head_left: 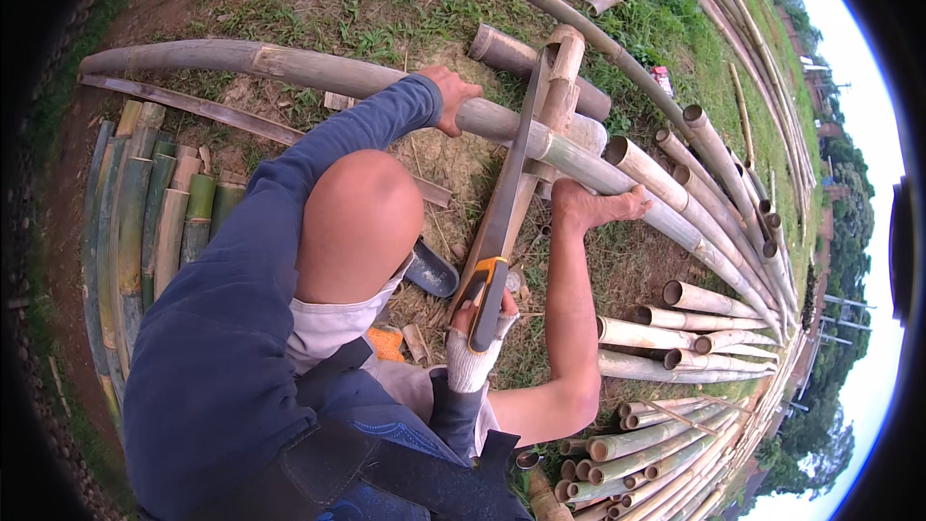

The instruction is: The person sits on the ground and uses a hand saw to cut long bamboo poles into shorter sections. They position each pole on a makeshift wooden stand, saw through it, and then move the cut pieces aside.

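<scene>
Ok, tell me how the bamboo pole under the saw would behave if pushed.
The bamboo pole may roll, being round, though the left hand and a bare foot rest on it. It is probably light for its size, if hollow like the open-ended poles nearby.

There are two hands, one saw, one glove, one sandal and one crosswise bamboo pole. To the right, probably over twenty more poles overlap.

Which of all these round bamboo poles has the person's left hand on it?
The long grey-green bamboo pole crossing beneath the grey metal handsaw blade. Only this one lies under both the left hand and a bare foot.
</scene>
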A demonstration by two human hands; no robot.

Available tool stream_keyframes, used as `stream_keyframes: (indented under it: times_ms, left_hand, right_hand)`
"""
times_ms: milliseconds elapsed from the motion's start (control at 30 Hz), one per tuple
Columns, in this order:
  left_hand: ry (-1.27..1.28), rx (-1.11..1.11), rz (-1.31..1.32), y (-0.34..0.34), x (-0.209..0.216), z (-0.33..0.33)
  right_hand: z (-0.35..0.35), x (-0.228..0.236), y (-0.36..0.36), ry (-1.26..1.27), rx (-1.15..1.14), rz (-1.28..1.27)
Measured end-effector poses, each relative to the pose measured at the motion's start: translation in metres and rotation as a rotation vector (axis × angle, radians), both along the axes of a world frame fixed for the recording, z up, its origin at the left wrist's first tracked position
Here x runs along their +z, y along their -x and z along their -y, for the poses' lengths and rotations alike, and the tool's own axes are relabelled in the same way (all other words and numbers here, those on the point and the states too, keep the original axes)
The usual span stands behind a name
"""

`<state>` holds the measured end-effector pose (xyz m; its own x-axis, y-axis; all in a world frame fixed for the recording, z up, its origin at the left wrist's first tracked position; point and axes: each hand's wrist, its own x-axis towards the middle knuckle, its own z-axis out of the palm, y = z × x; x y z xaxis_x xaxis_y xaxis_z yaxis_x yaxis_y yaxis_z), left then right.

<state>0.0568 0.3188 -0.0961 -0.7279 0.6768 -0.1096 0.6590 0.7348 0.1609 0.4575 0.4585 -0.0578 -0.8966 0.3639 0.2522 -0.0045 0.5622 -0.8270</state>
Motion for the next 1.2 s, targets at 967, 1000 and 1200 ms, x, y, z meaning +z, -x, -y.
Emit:
stream_keyframes:
  times_ms: [967, 1000, 1200]
  left_hand:
    - [-0.011, 0.052, 0.039, -0.007, 0.01, -0.002]
    - [-0.024, 0.045, 0.042, -0.008, 0.011, 0.0]
    - [0.018, 0.004, 0.066, -0.001, 0.005, -0.002]
  right_hand:
    - [-0.031, -0.04, 0.17, 0.193, -0.027, -0.11]
    - [-0.031, -0.046, 0.171, 0.109, 0.004, -0.186]
    - [0.015, 0.004, -0.039, 0.17, -0.106, 0.052]
